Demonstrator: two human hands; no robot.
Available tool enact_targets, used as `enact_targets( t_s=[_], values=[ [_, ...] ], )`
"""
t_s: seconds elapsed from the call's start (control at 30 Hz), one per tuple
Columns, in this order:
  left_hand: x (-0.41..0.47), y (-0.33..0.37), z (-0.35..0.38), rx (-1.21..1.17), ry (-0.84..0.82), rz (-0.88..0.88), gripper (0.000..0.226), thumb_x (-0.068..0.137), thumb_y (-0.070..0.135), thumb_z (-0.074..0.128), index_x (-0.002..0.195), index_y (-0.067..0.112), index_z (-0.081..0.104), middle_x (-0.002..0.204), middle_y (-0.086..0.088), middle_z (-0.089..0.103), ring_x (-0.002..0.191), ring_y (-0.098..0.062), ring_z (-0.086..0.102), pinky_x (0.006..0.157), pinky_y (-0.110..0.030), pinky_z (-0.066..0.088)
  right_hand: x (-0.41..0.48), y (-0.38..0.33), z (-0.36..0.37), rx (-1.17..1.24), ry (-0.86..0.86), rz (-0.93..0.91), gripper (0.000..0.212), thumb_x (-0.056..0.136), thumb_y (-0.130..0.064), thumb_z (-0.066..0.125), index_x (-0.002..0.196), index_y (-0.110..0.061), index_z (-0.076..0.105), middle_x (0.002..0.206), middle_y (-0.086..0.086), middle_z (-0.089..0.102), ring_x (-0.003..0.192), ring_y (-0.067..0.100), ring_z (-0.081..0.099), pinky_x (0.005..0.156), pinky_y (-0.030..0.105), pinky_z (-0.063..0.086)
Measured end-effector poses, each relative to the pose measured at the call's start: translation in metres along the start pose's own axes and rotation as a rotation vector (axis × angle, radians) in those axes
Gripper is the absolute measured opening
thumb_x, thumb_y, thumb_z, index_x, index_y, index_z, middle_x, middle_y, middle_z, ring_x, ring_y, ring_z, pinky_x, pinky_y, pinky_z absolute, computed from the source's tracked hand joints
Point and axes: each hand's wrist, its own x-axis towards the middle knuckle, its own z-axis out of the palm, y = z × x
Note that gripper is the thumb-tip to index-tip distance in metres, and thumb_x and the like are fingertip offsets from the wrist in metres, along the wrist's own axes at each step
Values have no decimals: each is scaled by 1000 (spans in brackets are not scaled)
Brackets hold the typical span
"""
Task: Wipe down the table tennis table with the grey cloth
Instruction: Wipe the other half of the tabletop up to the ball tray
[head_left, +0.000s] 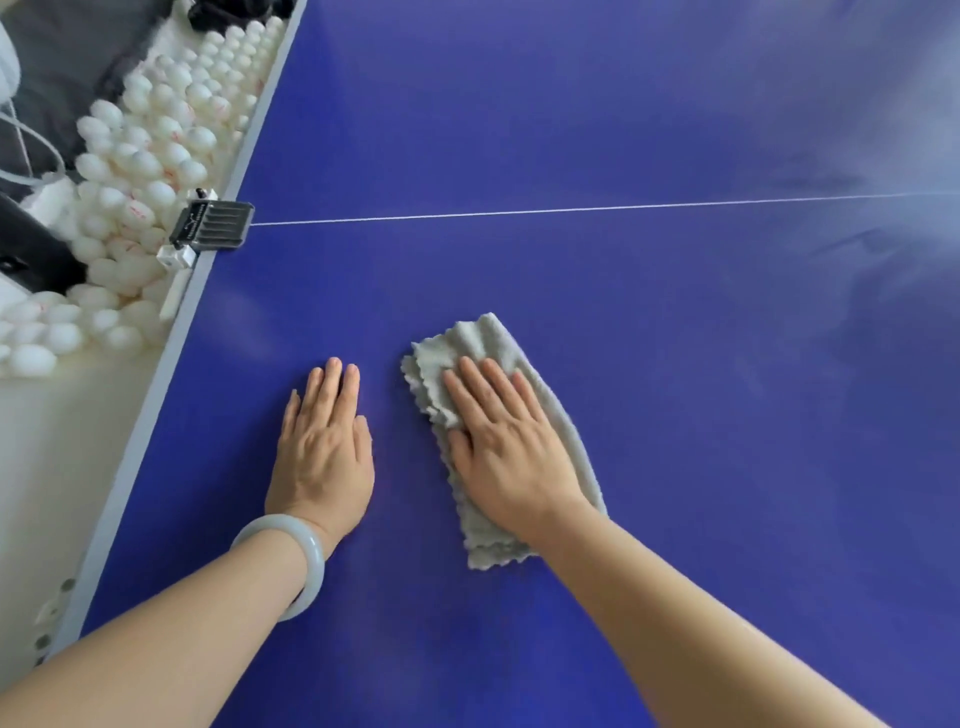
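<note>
1. Left hand (324, 447): lies palm-down and flat on the blue bench (675, 364), fingers straight and close together, holding nothing. A pale bangle (311, 551) sits on its wrist.
2. Right hand (506, 447): lies palm-down on the grey cloth (483, 338), fingers straight and slightly spread, pressing the cloth onto the bench without curling around it.
3. Grey cloth: folded into a long strip with wavy edges, lying flat on the bench just right of the left hand and apart from it. Its far end shows beyond the fingertips; its near end shows beside the right wrist.
4. A thin white line (571, 209) crosses the bench beyond both hands, running right from a black clamp (213, 226) on the left edge.
5. Many white balls (145, 156) are heaped off the bench's left edge.
</note>
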Motion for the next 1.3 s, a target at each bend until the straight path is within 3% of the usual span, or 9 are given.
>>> enact_targets(
  t_s=[0.17,0.37,0.53,0.67,0.8,0.93,1.03,1.2,1.3],
  values=[
    [0,2,-1,-24,4,0,52,105,22,24,156,10,23,165,-5,15,153,-20,9,125,-37,4,-22,117,-41,-47,83,440,58,103,-39,28,159,-24,17,167,-4,9,154,15,1,125,37,-2],
    [-42,54,-4,-284,-8,56,54,103,30,24,146,5,45,159,-8,32,150,-23,21,123,-40,19,-16,118,-32,-73,70,460,60,102,-39,23,160,-24,13,167,-4,4,154,15,-3,124,37,-6],
    [-67,122,22,-1,-30,78,61,104,34,26,156,4,17,165,-14,10,153,-30,3,125,-42,2,-25,95,-33,-75,87,527,61,103,-35,24,160,-19,10,167,2,3,154,20,-3,124,41,-5],
    [-67,120,25,24,-28,79,56,104,27,24,155,2,22,163,-16,14,153,-30,8,125,-44,7,-80,35,-13,-22,29,202,59,105,-35,25,159,-14,15,167,4,7,154,22,-3,125,43,-1],
    [-67,123,26,46,-23,80,57,104,28,15,154,2,25,163,-17,18,152,-31,13,124,-44,11,-115,104,-41,-31,-54,-79,58,103,-39,35,157,-24,26,165,-5,16,154,14,7,125,35,2],
    [-66,126,22,66,-45,65,66,99,36,15,155,4,23,164,-15,16,152,-30,11,125,-42,7,-78,202,-76,-86,71,463,59,103,-34,32,159,-20,19,167,0,11,154,17,4,125,36,-1],
    [-66,126,22,68,-49,67,67,98,37,14,155,5,22,164,-14,15,153,-28,10,125,-40,5,-38,176,-66,-28,96,747,63,102,-36,20,160,-15,4,167,3,-4,154,20,-8,124,42,-6],
    [-65,125,22,55,-39,51,59,101,26,38,154,3,27,163,-14,19,152,-28,13,125,-41,9,-82,57,-18,-7,60,205,60,104,-36,27,158,-11,20,166,7,13,154,23,3,124,45,4],
    [-66,127,21,43,-43,50,58,101,26,38,153,3,28,162,-15,20,152,-29,14,124,-43,11,-139,87,-31,-25,-33,-93,57,105,-39,30,158,-19,23,166,-1,16,154,16,7,125,39,5]
  ],
)
